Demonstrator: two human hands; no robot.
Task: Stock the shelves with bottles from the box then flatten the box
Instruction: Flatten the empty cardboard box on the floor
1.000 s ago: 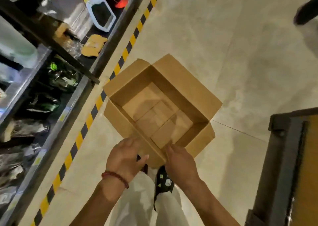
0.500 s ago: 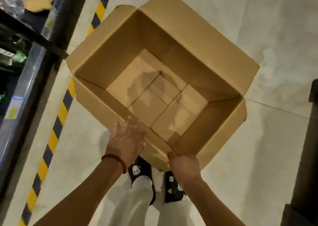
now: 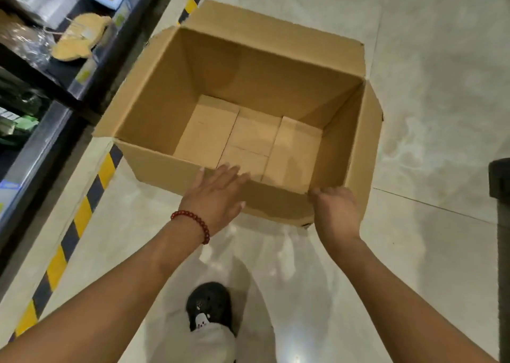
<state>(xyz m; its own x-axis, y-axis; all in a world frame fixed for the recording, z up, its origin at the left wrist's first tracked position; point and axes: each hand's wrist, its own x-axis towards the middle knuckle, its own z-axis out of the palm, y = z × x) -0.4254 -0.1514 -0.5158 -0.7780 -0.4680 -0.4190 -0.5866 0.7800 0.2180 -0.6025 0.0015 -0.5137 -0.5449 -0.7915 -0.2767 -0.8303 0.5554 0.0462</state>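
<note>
An open brown cardboard box point(image 3: 256, 67) sits on the pale tiled floor, its top flaps folded outward. Nothing lies inside it; only the folded bottom flaps show. My left hand point(image 3: 218, 194), with a red bead bracelet at the wrist, lies flat with straight fingers on the near flap, fingertips reaching over the rim. My right hand point(image 3: 335, 210) curls its fingers around the near right corner of the box. No bottles are in view apart from dark green shapes on the shelf point(image 3: 16, 108) at the left.
A dark metal shelf unit point(image 3: 69, 86) runs along the left, holding packaged goods and a yellow-and-white item. A yellow-and-black striped line point(image 3: 82, 210) marks the floor beside it. A dark object point(image 3: 501, 224) stands at the right edge. My shoe point(image 3: 208, 304) is below the box.
The box has turned clockwise in the view and sits more squarely in front of me. My left hand slid up onto the near rim; my right hand moved to the near right corner.
</note>
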